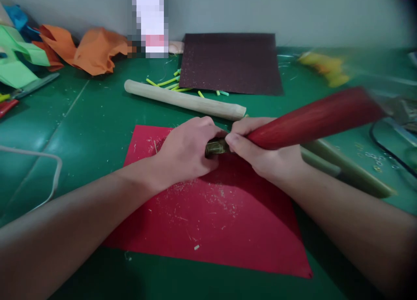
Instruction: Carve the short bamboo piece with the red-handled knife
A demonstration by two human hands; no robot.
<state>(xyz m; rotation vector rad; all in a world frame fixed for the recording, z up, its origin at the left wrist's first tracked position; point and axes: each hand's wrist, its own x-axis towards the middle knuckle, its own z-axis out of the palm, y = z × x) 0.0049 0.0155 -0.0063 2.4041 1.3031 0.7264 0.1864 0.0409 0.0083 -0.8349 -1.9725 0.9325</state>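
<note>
My left hand [190, 148] is closed, its fingers curled around a short, dark green-brown piece [216, 147] that looks like bamboo. Beside it, my right hand [260, 150] grips the narrow end of a long red rod [319, 117], which looks like a wooden handle and slants up to the right. The thumb meets the dark piece; where rod and piece join is hidden by the fingers. Under both hands lies a red sheet [208, 226], scattered with pale shavings and small chips.
Behind the hands lies a pale wooden stick [184, 98], near a dark brown sheet [231, 63] over yellow-green strips. Greenish tubes [352, 169] rest at right. Crumpled orange paper [94, 50] and light green paper [21, 57] sit at back left. A white cable [57, 174] bends at left.
</note>
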